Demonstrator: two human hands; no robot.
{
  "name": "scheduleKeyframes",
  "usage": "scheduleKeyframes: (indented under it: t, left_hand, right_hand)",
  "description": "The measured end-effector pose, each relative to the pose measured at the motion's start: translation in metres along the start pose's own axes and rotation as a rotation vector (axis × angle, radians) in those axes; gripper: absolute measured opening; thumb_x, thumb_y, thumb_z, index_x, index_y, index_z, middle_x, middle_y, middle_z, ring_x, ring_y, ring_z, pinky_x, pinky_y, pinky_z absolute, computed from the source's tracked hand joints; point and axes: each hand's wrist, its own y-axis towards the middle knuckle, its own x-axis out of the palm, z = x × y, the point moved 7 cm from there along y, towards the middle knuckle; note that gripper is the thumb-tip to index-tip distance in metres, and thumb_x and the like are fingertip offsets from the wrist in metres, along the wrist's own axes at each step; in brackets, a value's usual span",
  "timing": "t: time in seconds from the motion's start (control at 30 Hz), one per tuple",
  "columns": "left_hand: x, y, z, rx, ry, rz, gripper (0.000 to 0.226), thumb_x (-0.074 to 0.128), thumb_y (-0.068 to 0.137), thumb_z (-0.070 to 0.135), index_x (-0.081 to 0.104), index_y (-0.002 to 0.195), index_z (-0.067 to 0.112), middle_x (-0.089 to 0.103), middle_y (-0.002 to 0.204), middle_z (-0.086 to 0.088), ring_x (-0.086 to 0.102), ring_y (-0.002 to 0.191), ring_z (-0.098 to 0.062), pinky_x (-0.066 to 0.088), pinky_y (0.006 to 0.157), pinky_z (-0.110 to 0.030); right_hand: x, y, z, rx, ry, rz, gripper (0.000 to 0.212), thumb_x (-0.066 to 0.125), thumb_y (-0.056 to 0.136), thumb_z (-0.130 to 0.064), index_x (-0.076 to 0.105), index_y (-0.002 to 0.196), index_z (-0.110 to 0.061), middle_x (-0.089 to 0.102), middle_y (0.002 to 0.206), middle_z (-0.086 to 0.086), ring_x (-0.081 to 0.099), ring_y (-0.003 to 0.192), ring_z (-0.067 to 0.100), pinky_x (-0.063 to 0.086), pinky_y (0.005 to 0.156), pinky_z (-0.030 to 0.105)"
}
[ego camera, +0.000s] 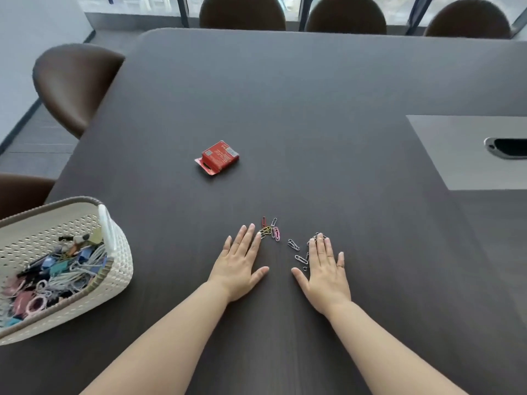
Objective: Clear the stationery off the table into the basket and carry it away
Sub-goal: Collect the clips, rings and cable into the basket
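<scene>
Grip released, left hand [239,266] and right hand [325,269] flat, seemingly touching paper clips [275,232]; red box [219,158] beyond.

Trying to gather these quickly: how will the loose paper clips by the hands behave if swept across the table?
The paper clips are thin wire lying flat, so they will probably slide, not roll, on the smooth table. Being small and scattered, some may slip past the left hand or right hand. Pinching single ones looks fiddly.
</scene>
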Motion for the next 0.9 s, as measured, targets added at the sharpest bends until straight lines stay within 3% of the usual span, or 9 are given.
scheduleKeyframes:
  t: [0.17, 0.23, 0.27, 0.33, 0.4, 0.5, 0.63, 0.77, 0.9]
  left_hand:
    - [-0.009, 0.046, 0.007, 0.134, 0.103, 0.013, 0.078, -0.008, 0.071, 0.064, -0.020, 0.139, 0.026, -0.030, 0.143, 0.011, -0.030, 0.133, -0.012, -0.013, 0.110, -0.034]
    - [-0.011, 0.055, 0.007, 0.201, 0.083, 0.031, 0.080, -0.001, 0.078, 0.060, 0.004, 0.147, 0.020, -0.009, 0.151, 0.008, -0.008, 0.141, -0.014, -0.001, 0.113, -0.035]
    - [-0.015, 0.055, 0.008, 0.232, 0.050, 0.078, 0.075, 0.007, 0.085, 0.057, 0.023, 0.145, 0.016, 0.012, 0.153, 0.003, 0.011, 0.142, -0.018, 0.012, 0.113, -0.038]
    - [-0.020, 0.046, 0.011, 0.292, -0.048, 0.222, 0.059, 0.018, 0.097, 0.044, 0.056, 0.125, 0.008, 0.051, 0.135, -0.006, 0.046, 0.126, -0.023, 0.039, 0.101, -0.042]
    - [-0.021, 0.031, 0.010, 0.321, -0.143, 0.385, 0.052, 0.024, 0.100, 0.035, 0.067, 0.109, 0.007, 0.063, 0.120, -0.005, 0.059, 0.113, -0.021, 0.051, 0.090, -0.039]
    - [-0.023, 0.006, 0.011, 0.371, -0.186, 0.539, 0.043, 0.034, 0.098, 0.031, 0.072, 0.097, 0.011, 0.068, 0.111, 0.000, 0.062, 0.106, -0.014, 0.054, 0.080, -0.030]
    - [-0.019, -0.016, -0.001, 0.355, -0.135, 0.602, 0.037, 0.040, 0.095, 0.036, 0.067, 0.104, 0.013, 0.065, 0.113, -0.003, 0.057, 0.108, -0.020, 0.045, 0.090, -0.034]
    - [-0.012, -0.026, -0.018, 0.081, 0.038, 0.525, 0.060, 0.042, 0.080, 0.057, 0.058, 0.119, 0.014, 0.046, 0.128, -0.005, 0.042, 0.112, -0.025, 0.034, 0.093, -0.038]
    - [-0.010, -0.019, -0.016, -0.066, 0.082, 0.415, 0.078, 0.038, 0.072, 0.067, 0.059, 0.119, 0.008, 0.052, 0.122, -0.010, 0.039, 0.113, -0.026, 0.041, 0.095, -0.042]
  right_hand:
    - [-0.014, 0.040, -0.005, -0.163, -0.032, 0.049, 0.090, -0.007, 0.065, -0.070, -0.024, 0.136, -0.018, -0.035, 0.141, -0.004, -0.033, 0.131, 0.012, -0.015, 0.110, 0.038]
    - [-0.016, 0.053, -0.009, -0.260, -0.015, 0.048, 0.088, -0.004, 0.069, -0.067, -0.011, 0.143, -0.021, -0.028, 0.144, -0.007, -0.027, 0.132, 0.009, -0.011, 0.112, 0.035]
    - [-0.015, 0.056, -0.012, -0.311, -0.003, 0.046, 0.084, -0.002, 0.073, -0.064, -0.002, 0.145, -0.022, -0.021, 0.146, -0.007, -0.023, 0.133, 0.008, -0.006, 0.114, 0.035]
    - [-0.018, 0.055, -0.017, -0.383, 0.031, 0.090, 0.071, 0.009, 0.084, -0.053, 0.024, 0.144, -0.019, 0.007, 0.153, 0.000, 0.002, 0.140, 0.015, 0.017, 0.115, 0.040]
    - [-0.020, 0.040, -0.022, -0.447, 0.100, 0.161, 0.053, 0.020, 0.094, -0.040, 0.048, 0.131, -0.013, 0.041, 0.143, 0.008, 0.037, 0.132, 0.024, 0.038, 0.104, 0.044]
    - [-0.020, 0.010, -0.020, -0.496, 0.259, 0.309, 0.049, 0.022, 0.099, -0.034, 0.063, 0.115, -0.011, 0.058, 0.127, 0.006, 0.055, 0.118, 0.021, 0.049, 0.094, 0.034]
    - [-0.034, -0.010, 0.007, -0.319, 0.374, 0.511, 0.041, 0.036, 0.096, -0.034, 0.064, 0.111, -0.009, 0.063, 0.119, 0.005, 0.056, 0.107, 0.018, 0.048, 0.089, 0.030]
    - [-0.023, -0.024, 0.027, -0.164, 0.198, 0.462, 0.069, 0.027, 0.089, -0.062, 0.057, 0.119, -0.008, 0.058, 0.119, 0.008, 0.044, 0.109, 0.020, 0.034, 0.094, 0.032]
    - [-0.014, -0.019, 0.025, -0.156, 0.051, 0.396, 0.083, 0.038, 0.071, -0.073, 0.056, 0.122, -0.009, 0.057, 0.121, 0.007, 0.042, 0.109, 0.021, 0.037, 0.094, 0.036]
